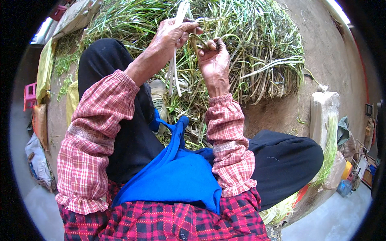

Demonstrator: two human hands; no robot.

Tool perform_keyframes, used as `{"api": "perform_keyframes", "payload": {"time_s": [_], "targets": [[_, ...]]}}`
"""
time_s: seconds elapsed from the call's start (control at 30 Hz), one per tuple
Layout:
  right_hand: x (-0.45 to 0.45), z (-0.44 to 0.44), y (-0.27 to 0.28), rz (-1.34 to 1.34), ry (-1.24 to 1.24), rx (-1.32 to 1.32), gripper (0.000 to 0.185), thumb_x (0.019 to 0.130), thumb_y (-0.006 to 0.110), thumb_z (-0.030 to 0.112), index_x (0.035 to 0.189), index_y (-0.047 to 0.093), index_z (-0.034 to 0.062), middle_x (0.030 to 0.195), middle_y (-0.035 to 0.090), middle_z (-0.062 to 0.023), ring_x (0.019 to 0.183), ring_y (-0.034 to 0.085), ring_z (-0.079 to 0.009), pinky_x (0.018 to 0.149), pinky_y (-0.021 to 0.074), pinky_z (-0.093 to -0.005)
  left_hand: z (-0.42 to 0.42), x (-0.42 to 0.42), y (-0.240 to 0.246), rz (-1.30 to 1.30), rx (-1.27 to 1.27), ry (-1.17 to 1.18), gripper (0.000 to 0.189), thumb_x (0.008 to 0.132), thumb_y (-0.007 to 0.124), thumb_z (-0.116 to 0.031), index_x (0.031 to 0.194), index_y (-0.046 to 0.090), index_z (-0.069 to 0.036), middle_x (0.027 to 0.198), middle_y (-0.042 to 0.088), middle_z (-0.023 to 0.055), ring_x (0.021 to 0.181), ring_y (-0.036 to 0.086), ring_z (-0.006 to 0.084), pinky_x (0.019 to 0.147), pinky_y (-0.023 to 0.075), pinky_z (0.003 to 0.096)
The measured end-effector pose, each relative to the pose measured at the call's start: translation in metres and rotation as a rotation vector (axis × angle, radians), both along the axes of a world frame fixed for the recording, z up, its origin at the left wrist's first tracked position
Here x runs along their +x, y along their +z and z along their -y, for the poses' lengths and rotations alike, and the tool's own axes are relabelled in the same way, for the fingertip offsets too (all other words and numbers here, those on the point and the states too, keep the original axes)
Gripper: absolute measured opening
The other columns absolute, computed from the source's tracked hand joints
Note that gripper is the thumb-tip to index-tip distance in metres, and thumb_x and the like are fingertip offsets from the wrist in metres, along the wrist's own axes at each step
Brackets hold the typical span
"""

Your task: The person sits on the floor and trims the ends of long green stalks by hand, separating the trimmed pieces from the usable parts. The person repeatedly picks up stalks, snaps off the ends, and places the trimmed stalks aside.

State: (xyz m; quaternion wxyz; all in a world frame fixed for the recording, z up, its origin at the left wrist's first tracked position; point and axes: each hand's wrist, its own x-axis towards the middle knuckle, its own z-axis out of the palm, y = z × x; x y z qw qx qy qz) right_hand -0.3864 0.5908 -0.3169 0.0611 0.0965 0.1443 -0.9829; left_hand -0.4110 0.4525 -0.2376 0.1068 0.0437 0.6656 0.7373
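Observation:
My left hand [178, 33] grips a small bunch of pale, slender stalks [175, 73], whose ends stick out above and below the fist. A withered, brownish leaf strip [194, 45] runs between the two hands. My right hand [213, 57], just right of and below the left, pinches this strip between thumb and curled fingers. The fingertips of both hands look dark with dirt. Beneath and beyond them spreads a large heap of green leafy stalks [265, 60], with straw-coloured lower stems towards me. A few loose pale stalks [271, 66] lie on the heap's right side.
A blue cloth [172, 177] covers my lap between my bent knees. To the right, a wrapped white block [324, 111] stands beside a bundle of pale green stalks [328, 153]. More pale strands [279, 211] lie below my right knee. A pink plastic stool [30, 95] is at far left.

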Motion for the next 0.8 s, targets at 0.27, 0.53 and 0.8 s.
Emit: {"api": "perform_keyframes", "payload": {"time_s": [0.27, 0.53, 0.8], "targets": [[0.009, 0.013, 0.02, 0.012, 0.031, 0.193, 0.014, 0.093, 0.044, 0.019, 0.085, 0.051, 0.0094, 0.055, 0.037, 0.0062, 0.048, 0.036, -0.0078, 0.04, 0.0277, -0.0204, 0.01, -0.002, 0.015, 0.141, 0.09, 0.011, 0.014, 0.08, 0.062, -0.007, 0.089, 0.062, 0.003, 0.079, 0.066, 0.0069, 0.05, 0.042, 0.0001, 0.04, 0.0283, 0.013], [0.01, 0.015, -0.021, -0.042, -0.106, 0.741, 0.021, 0.093, 0.048, 0.018, 0.077, 0.056, 0.0067, 0.053, 0.04, 0.0069, 0.044, 0.034, -0.0035, 0.041, 0.0259, -0.0184, 0.022, -0.01, 0.01, 0.153, 0.127, 0.014, 0.015, 0.079, 0.066, -0.008, 0.088, 0.063, 0.003, 0.073, 0.063, 0.0058, 0.051, 0.046, 0.0012, 0.038, 0.0279, 0.0128], [0.044, 0.003, -0.091, -0.106, 0.005, 1.827, 0.025, 0.092, 0.045, 0.023, 0.081, 0.054, 0.0028, 0.066, 0.06, -0.0157, 0.057, 0.059, -0.0276, 0.052, 0.0452, -0.0392, 0.041, -0.023, 0.031, 0.185, 0.142, 0.14, 0.009, 0.087, 0.056, -0.008, 0.09, 0.058, -0.001, 0.063, 0.055, 0.0012, 0.043, 0.041, 0.0026, 0.035, 0.0292, 0.0134]]}}
